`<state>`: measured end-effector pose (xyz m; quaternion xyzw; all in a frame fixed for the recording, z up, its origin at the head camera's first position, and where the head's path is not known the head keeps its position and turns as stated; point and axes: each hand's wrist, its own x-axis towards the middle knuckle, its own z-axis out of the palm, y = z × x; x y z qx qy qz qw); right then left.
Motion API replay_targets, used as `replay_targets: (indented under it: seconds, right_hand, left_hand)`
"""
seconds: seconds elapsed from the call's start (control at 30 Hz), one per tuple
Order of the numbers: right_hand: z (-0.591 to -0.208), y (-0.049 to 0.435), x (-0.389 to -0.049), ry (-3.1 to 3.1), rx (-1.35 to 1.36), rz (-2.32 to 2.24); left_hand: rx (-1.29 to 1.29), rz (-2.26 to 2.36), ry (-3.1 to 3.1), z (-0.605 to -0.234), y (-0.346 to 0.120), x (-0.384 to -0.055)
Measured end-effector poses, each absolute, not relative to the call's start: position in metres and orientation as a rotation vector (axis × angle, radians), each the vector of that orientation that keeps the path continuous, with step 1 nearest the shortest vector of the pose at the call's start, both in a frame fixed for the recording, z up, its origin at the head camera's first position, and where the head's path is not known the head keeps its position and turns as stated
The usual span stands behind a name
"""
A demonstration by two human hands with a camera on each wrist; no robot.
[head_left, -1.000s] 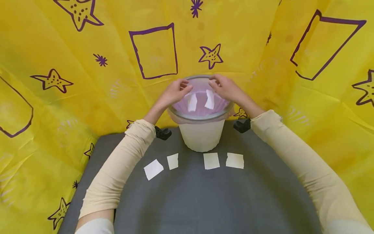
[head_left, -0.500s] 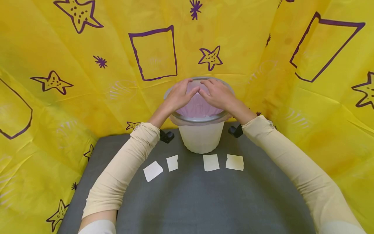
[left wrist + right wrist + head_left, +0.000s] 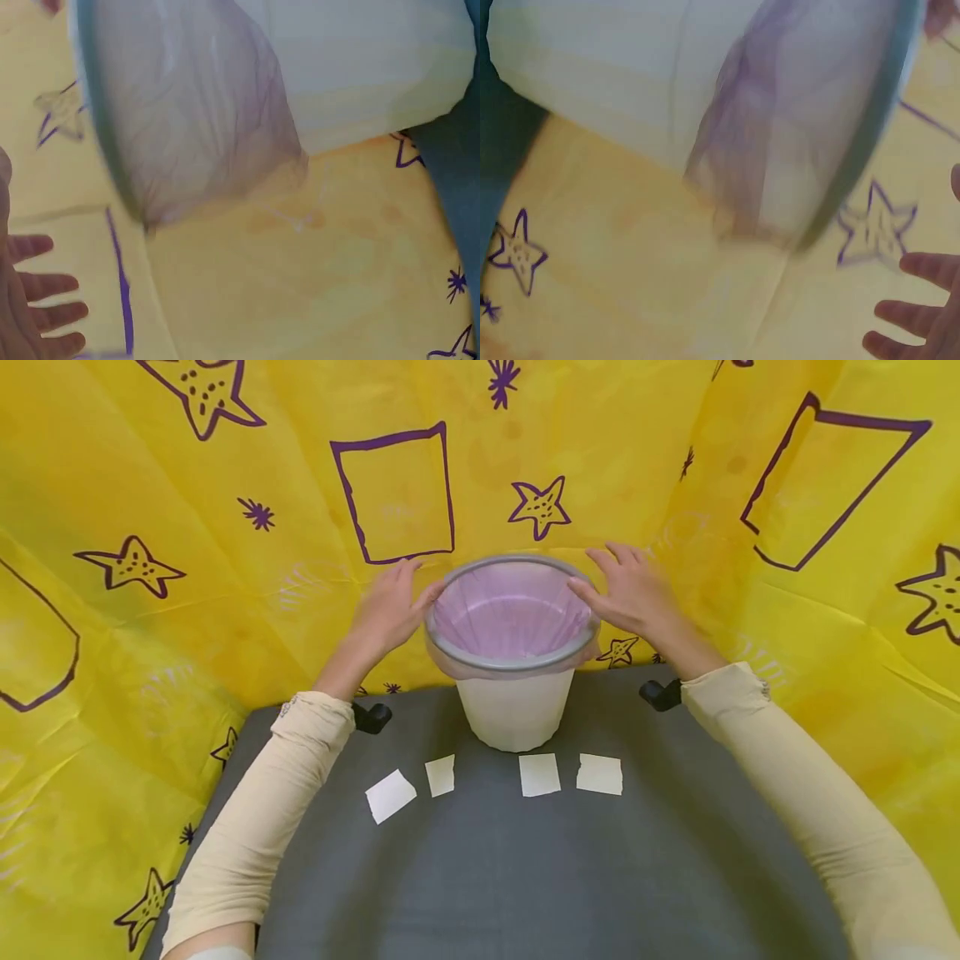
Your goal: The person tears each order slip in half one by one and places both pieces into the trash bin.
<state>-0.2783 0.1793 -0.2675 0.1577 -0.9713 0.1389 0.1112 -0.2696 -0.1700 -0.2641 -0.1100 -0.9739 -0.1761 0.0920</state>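
Observation:
A white waste bin [image 3: 516, 714] stands upright at the back of the grey table. A thin pink-purple bin liner [image 3: 513, 610] lines it and folds out under the grey rim ring [image 3: 517, 670]. Left of the rim is my left hand [image 3: 390, 610], fingers spread, its thumb close to the ring; I cannot tell if they touch. My right hand [image 3: 632, 592] is spread likewise on the right, thumb near or over the rim. Both wrist views show straight, parted fingers [image 3: 56, 316] and nothing held. In the right wrist view the liner [image 3: 742, 150] hangs over the bin's outside.
Several torn white paper pieces [image 3: 539, 775] lie in a row on the grey tabletop [image 3: 495, 877] before the bin. Yellow cloth [image 3: 300, 527] with purple drawings surrounds the table at back and sides. A dark wrist mount [image 3: 372, 718] juts from the left sleeve.
Two white paper strips seen at the bin's mouth a second ago have dropped inside. My hands came together over the opening, then parted outward to both sides of the rim.

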Motion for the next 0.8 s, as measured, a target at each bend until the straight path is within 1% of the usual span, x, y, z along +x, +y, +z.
replay_targets:
  seconds: [0.17,0.27,0.33,0.4,0.5,0.57,0.7,0.8]
  right_hand:
    - [-0.275,0.216,-0.274,-2.869,0.358,0.489]
    - [-0.281,0.226,-0.272,-2.846,0.346,0.529]
    - [-0.289,0.228,-0.264,-2.791,0.340,0.588]
    - [-0.305,0.230,-0.250,-2.727,0.327,0.662]
    - [-0.334,0.231,-0.224,-2.661,0.292,0.740]
    - [-0.350,0.229,-0.213,-2.653,0.264,0.768]
    - [-0.371,0.223,-0.202,-2.585,0.225,0.786]
    - [-0.398,0.212,-0.182,-2.555,0.188,0.803]
  left_hand:
    - [-0.158,-0.591,-2.918,-0.278,-0.213,-0.254]
    - [-0.124,-0.597,-2.927,-0.284,-0.223,-0.250]
    - [-0.121,-0.591,-2.892,-0.289,-0.224,-0.242]
    - [-0.103,-0.600,-2.853,-0.298,-0.223,-0.226]
    - [-0.072,-0.622,-2.807,-0.322,-0.218,-0.197]
    - [-0.049,-0.634,-2.793,-0.339,-0.215,-0.182]
    - [-0.034,-0.633,-2.729,-0.363,-0.209,-0.168]
    - [0.006,-0.659,-2.710,-0.388,-0.200,-0.148]
